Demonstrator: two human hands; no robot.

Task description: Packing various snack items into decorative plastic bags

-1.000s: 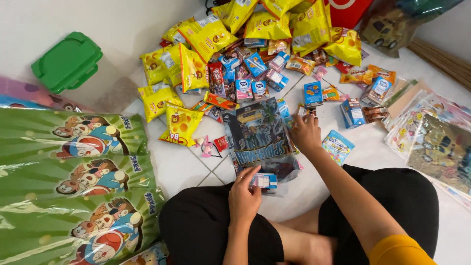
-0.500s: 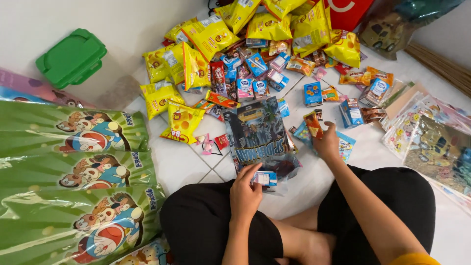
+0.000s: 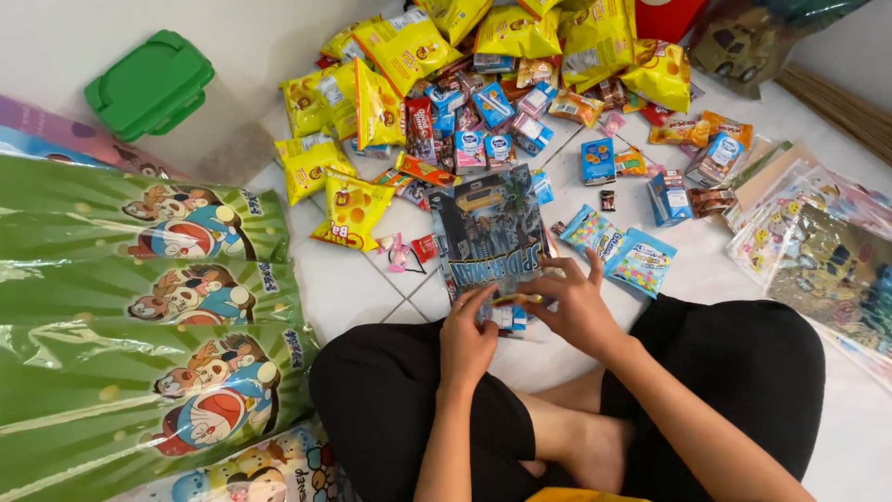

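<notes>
A person sits cross-legged on the white tiled floor [image 3: 353, 279] with a clear printed gift bag [image 3: 491, 232] lying flat just in front of the knees. The left hand [image 3: 467, 336] has its fingers curled onto the bag's near edge, pinching it, with a small blue carton [image 3: 509, 319] showing at the mouth. The right hand [image 3: 574, 307] rests on the same edge with fingers spread, gripping it loosely. Yellow snack packets [image 3: 350, 206] and small blue cartons [image 3: 597, 160] lie scattered beyond the bag. Green cartoon bags [image 3: 139, 307] lie to the left.
</notes>
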